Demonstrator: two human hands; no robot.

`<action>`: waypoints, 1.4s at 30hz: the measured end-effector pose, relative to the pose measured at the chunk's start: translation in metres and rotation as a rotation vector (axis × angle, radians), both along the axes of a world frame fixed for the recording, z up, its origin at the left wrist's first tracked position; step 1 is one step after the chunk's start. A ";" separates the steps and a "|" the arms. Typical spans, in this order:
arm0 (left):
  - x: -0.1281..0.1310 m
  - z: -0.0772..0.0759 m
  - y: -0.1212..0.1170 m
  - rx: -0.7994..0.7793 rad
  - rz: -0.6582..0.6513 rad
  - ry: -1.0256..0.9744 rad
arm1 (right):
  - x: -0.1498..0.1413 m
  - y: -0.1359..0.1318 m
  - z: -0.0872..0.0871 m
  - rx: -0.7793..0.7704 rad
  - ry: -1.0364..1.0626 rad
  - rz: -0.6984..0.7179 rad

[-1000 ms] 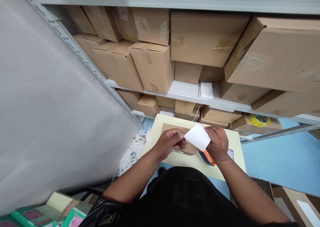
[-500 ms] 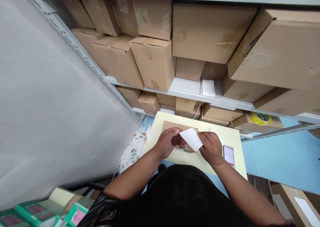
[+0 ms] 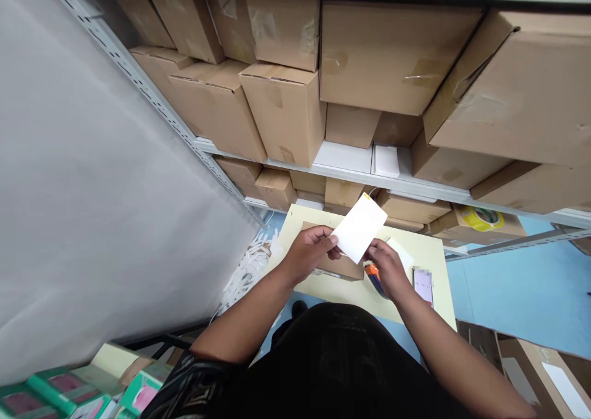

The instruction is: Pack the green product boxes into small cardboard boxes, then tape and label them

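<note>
A white rectangular sheet of paper point(image 3: 359, 227), with a small yellow-orange mark at its top corner, is held tilted above the table. My left hand point(image 3: 308, 251) pinches its left corner, the thumb on top. At the sheet's lower right edge, the fingers of my right hand point(image 3: 388, 265) are curled against it. Below that hand shows an orange and dark-blue object point(image 3: 375, 279), partly covered; its kind is not clear. Under the paper, a brown cardboard box point(image 3: 339, 266) lies on the pale yellow table point(image 3: 295, 222).
A phone point(image 3: 423, 287) and a white sheet point(image 3: 401, 253) lie at the table's right. Shelves ahead hold several cardboard boxes point(image 3: 284, 114); a roll of yellow tape point(image 3: 482, 218) rests on one. White paper strips point(image 3: 244, 271) heap beside the wall at left. Green boxes point(image 3: 69, 394) stand lower left.
The white paper has turned and risen, so more of its face shows. My right hand has shifted slightly, and the orange and dark-blue object has come into sight below it.
</note>
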State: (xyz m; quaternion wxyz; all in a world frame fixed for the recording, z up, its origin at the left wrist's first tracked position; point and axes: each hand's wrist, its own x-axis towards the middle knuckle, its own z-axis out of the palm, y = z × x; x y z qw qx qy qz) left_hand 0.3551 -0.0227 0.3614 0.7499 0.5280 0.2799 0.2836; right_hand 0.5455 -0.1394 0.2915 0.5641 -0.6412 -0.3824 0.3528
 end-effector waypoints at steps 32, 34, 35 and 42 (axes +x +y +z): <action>0.006 0.011 -0.004 -0.269 -0.233 -0.070 | -0.012 0.012 0.104 -0.085 0.051 0.304; 0.007 0.013 -0.002 -0.268 -0.241 -0.047 | -0.011 0.012 0.104 -0.100 0.055 0.305; 0.007 0.014 -0.001 -0.264 -0.252 -0.035 | -0.011 0.013 0.104 -0.105 0.045 0.310; 0.006 0.012 0.004 -0.226 -0.318 0.047 | -0.006 0.012 0.099 -0.150 0.000 0.341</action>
